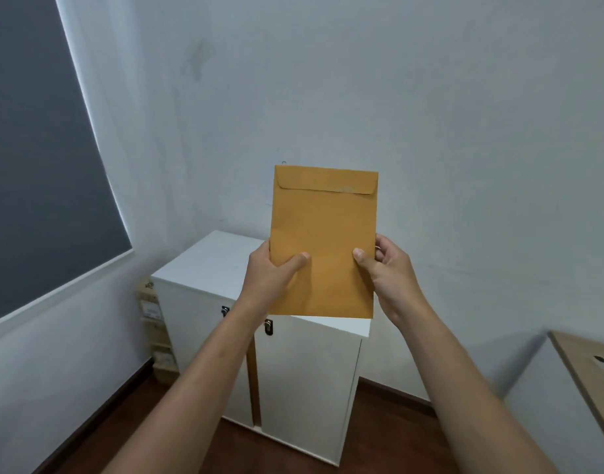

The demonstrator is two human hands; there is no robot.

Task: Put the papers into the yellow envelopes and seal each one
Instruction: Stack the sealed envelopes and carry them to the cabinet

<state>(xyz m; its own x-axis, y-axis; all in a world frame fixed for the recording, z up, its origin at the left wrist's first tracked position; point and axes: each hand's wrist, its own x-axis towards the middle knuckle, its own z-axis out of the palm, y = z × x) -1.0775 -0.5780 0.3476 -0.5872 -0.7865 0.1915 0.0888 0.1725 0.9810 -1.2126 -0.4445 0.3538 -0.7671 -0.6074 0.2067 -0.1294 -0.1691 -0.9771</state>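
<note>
Above white cabinet (225,261): flat rectangular kraft-yellow envelope (323,241) upright, flap folded down. Left hand (271,270) and right hand (384,268) each pinch a lower side edge.

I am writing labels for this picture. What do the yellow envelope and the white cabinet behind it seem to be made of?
Yellow envelope: apparently kraft paper, matte; it looks thin and flat, with a folded flap on top.
White cabinet: probably laminated board, smooth and slightly glossy, with flat doors and sharp edges; painted metal is also possible. Its small locks look like metal.
</note>
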